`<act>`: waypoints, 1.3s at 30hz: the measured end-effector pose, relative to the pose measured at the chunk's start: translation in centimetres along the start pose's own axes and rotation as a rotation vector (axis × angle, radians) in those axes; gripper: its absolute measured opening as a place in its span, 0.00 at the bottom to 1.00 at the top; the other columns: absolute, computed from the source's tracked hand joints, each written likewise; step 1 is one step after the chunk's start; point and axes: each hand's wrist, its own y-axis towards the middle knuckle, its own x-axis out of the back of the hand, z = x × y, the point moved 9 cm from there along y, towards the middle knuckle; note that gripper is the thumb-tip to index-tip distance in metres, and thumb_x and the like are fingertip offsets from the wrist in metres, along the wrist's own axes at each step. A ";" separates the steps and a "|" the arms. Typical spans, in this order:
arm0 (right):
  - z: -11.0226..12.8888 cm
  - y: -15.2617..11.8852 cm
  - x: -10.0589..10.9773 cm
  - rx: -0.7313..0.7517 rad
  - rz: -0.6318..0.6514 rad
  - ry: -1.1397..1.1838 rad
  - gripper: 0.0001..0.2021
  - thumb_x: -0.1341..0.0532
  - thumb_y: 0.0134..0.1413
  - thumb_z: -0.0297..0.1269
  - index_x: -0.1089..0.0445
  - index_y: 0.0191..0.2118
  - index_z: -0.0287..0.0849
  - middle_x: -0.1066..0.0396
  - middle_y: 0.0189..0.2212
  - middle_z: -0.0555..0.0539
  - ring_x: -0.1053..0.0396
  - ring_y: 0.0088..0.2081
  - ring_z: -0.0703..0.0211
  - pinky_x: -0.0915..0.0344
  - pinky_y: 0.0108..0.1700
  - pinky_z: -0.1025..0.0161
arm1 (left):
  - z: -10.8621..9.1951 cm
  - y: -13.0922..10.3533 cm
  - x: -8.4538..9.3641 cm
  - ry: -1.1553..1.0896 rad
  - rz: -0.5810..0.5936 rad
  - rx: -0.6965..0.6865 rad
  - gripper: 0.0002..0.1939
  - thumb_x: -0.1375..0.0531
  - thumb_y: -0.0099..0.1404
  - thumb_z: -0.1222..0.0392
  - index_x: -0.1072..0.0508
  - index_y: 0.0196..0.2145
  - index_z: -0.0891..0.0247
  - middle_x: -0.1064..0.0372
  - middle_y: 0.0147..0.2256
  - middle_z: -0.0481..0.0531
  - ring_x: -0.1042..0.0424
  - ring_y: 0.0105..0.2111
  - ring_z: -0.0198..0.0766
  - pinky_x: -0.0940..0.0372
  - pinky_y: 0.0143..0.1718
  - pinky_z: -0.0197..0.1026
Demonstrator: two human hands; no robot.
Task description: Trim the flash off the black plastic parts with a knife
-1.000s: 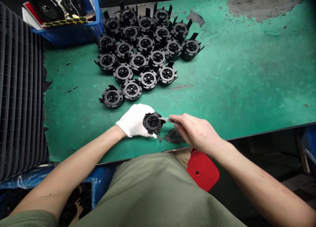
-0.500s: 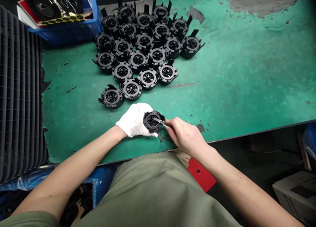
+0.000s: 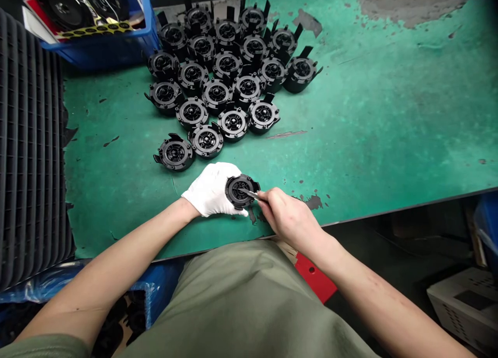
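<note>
One round black part (image 3: 236, 191) is up near the front edge of the green worktop (image 3: 373, 135), with the white-gloved left hand (image 3: 213, 189) wrapped around its side, fingers gripping it. The bare right hand (image 3: 288, 212) has its fingers pinched on a slim metal tool (image 3: 250, 193), tip over the part's middle (can't tell if it's actually touching), and a bunch of similar black parts (image 3: 219, 92) sits just beyond.

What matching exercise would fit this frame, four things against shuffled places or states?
1. left hand
2. right hand
3. red object
4. ridged black object

A. ungloved, holding a slim tool
B. beside the table's left end
C. white-gloved, holding a round black part
D. below the table's near edge

Pairs: 1-C; 2-A; 3-D; 4-B
</note>
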 end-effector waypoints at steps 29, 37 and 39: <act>0.7 -0.4 1.2 0.028 -0.115 -0.008 0.05 0.44 0.77 0.30 0.32 0.51 0.44 0.22 0.45 0.40 0.27 0.42 0.53 0.30 0.42 0.58 | -0.1 0.0 0.0 0.030 -0.031 -0.003 0.44 0.26 0.46 0.27 0.25 0.49 0.62 0.21 0.46 0.62 0.20 0.47 0.59 0.27 0.52 0.58; 1.1 -0.4 0.6 -0.039 -0.113 -0.039 0.05 0.43 0.77 0.31 0.30 0.47 0.44 0.22 0.44 0.41 0.29 0.42 0.53 0.31 0.43 0.57 | -0.2 -0.6 0.1 -0.015 -0.095 -0.016 0.44 0.26 0.48 0.29 0.27 0.53 0.62 0.22 0.51 0.65 0.20 0.51 0.60 0.26 0.55 0.60; 1.0 -0.4 0.8 -0.043 -0.122 -0.040 0.06 0.43 0.76 0.30 0.29 0.47 0.44 0.22 0.45 0.41 0.29 0.42 0.52 0.32 0.44 0.57 | -0.4 -0.6 0.2 -0.006 -0.100 -0.026 0.43 0.26 0.49 0.30 0.27 0.53 0.62 0.21 0.51 0.66 0.20 0.51 0.61 0.26 0.55 0.61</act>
